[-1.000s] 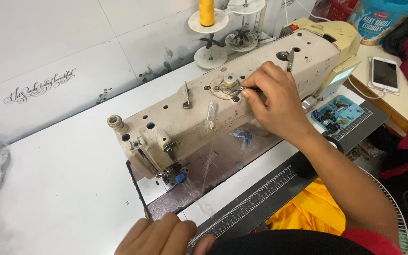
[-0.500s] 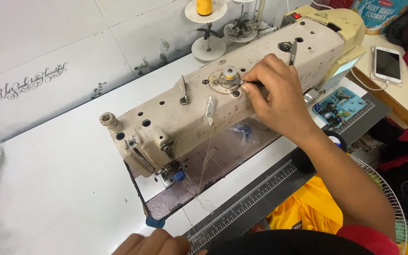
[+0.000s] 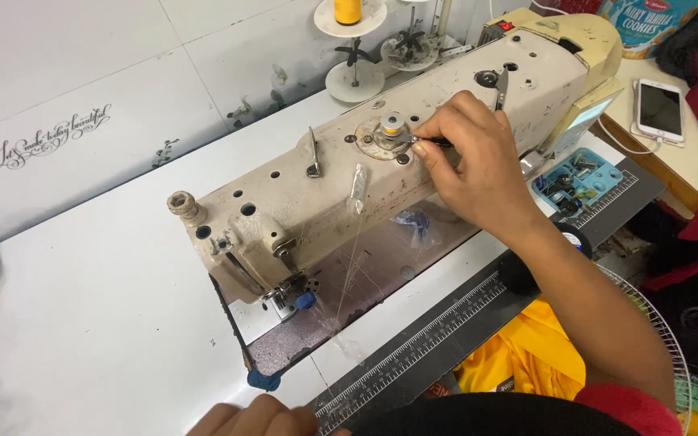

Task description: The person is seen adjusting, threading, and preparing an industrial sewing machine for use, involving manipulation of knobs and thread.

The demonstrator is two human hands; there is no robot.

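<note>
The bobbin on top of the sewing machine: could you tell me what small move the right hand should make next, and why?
Probably ease the fingertips a little closer to the bobbin. The right hand pinches something thin beside the winder disc, likely thread, though that is too fine to tell. The left hand rests at the table's near edge.

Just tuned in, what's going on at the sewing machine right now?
A person's right hand reaches over the top of the beige industrial sewing machine, fingertips pinching something small and thin beside the round metal bobbin winder with yellow thread. The left hand rests at the near edge of the white table.
</note>
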